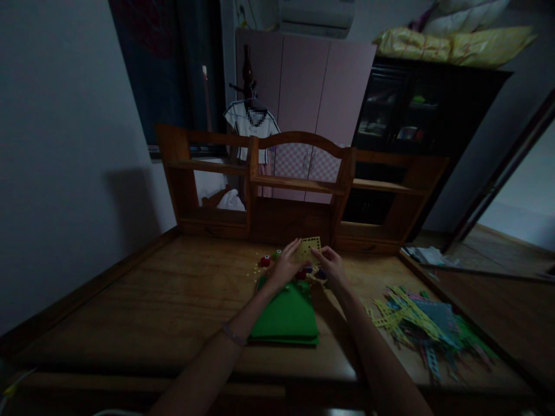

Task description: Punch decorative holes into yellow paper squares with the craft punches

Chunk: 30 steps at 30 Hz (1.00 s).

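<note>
A small yellow sheet point(309, 248) with a row of dark holes along its top edge is held up between my hands. My left hand point(287, 266) grips its left side, fingers pointing up. On the right side, my right hand point(330, 264) pinches it with the thumb on its face. Beneath my left hand lies a stack of green sheets point(286, 315). Behind the stack are a red piece point(265, 262) and a green piece point(276, 254), each with a round white top. More red and dark pieces and small yellow bits lie under my hands, partly hidden.
A pile of yellow, blue, green and pink cut strips point(416, 318) covers the right part of the wooden table point(173, 300). A wooden shelf unit point(299, 185) stands along the table's back edge. A wall borders the left side.
</note>
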Each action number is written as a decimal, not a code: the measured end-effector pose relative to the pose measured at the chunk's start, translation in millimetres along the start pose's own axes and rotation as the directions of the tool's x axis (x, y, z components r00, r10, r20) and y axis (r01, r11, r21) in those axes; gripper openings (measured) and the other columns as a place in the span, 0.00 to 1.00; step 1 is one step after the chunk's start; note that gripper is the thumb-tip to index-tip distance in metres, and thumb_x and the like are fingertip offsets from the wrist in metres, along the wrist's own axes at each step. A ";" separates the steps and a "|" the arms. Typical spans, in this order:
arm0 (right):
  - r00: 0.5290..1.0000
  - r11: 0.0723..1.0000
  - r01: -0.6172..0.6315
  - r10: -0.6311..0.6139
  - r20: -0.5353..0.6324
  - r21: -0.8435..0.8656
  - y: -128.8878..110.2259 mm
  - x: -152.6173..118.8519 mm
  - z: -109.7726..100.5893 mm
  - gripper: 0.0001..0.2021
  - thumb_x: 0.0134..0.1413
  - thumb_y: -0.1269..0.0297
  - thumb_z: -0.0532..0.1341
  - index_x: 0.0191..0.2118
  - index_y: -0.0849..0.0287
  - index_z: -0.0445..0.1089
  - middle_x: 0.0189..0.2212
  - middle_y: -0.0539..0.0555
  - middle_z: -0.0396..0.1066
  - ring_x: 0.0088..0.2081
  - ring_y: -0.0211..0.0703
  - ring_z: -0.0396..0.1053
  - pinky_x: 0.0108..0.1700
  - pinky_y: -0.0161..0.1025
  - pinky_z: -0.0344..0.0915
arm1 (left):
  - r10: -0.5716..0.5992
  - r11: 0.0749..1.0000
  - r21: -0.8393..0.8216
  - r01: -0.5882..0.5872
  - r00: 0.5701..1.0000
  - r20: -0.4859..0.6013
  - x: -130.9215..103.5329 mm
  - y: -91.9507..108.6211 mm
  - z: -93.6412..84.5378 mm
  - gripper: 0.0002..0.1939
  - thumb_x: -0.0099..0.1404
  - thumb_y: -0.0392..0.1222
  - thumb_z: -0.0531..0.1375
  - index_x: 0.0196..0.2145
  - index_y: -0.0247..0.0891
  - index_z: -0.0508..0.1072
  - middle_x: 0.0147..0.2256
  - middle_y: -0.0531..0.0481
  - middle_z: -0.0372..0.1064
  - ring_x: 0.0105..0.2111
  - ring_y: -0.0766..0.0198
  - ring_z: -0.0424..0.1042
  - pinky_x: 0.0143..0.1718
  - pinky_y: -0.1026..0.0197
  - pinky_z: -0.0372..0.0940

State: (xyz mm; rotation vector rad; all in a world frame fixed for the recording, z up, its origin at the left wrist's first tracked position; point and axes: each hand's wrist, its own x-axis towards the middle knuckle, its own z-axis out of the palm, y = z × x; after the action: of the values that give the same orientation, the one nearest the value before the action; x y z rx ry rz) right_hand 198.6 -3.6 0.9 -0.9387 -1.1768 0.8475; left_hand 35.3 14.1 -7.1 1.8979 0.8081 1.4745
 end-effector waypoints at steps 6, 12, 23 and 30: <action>0.997 0.997 -0.067 0.068 0.030 -0.033 -5.7 -5.8 3.0 0.19 0.42 0.46 0.66 0.29 0.57 0.64 0.24 0.47 0.68 0.20 0.36 0.63 0.17 0.29 0.55 | -0.009 0.999 -0.030 0.012 0.994 0.111 -3.2 3.7 3.4 0.40 0.52 0.48 0.66 0.60 0.43 0.56 0.60 0.45 0.53 0.59 0.55 0.54 0.59 0.53 0.51; 0.991 0.997 -0.055 0.061 0.120 -0.053 -13.5 -11.9 6.9 0.20 0.45 0.46 0.64 0.36 0.56 0.67 0.31 0.50 0.70 0.26 0.38 0.66 0.18 0.27 0.55 | -0.058 0.998 -0.025 0.061 0.993 0.103 -2.3 9.1 -1.8 0.29 0.59 0.44 0.60 0.58 0.42 0.61 0.56 0.46 0.61 0.55 0.56 0.61 0.57 0.53 0.54; 0.975 0.989 -0.142 0.147 0.165 -0.044 -27.5 -15.1 9.0 0.20 0.44 0.47 0.65 0.39 0.56 0.71 0.32 0.50 0.72 0.24 0.37 0.66 0.20 0.30 0.57 | -0.119 0.989 -0.079 0.124 0.991 0.063 -4.9 21.2 1.3 0.21 0.65 0.53 0.51 0.51 0.40 0.64 0.46 0.45 0.70 0.45 0.60 0.70 0.45 0.58 0.63; 0.993 0.993 -0.120 0.120 -0.014 -0.015 -21.3 -12.2 7.4 0.19 0.40 0.48 0.67 0.36 0.56 0.73 0.29 0.50 0.72 0.25 0.39 0.67 0.22 0.31 0.60 | -0.123 0.992 -0.020 0.123 0.992 -0.003 -3.5 10.0 -0.4 0.17 0.65 0.54 0.49 0.39 0.39 0.68 0.33 0.51 0.71 0.33 0.64 0.70 0.34 0.64 0.63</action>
State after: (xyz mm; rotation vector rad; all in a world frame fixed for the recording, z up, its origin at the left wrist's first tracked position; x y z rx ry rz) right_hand 190.3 -21.7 17.0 -1.0347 -1.1254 0.9279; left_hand 35.2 5.1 -1.5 1.7981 0.8924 1.4068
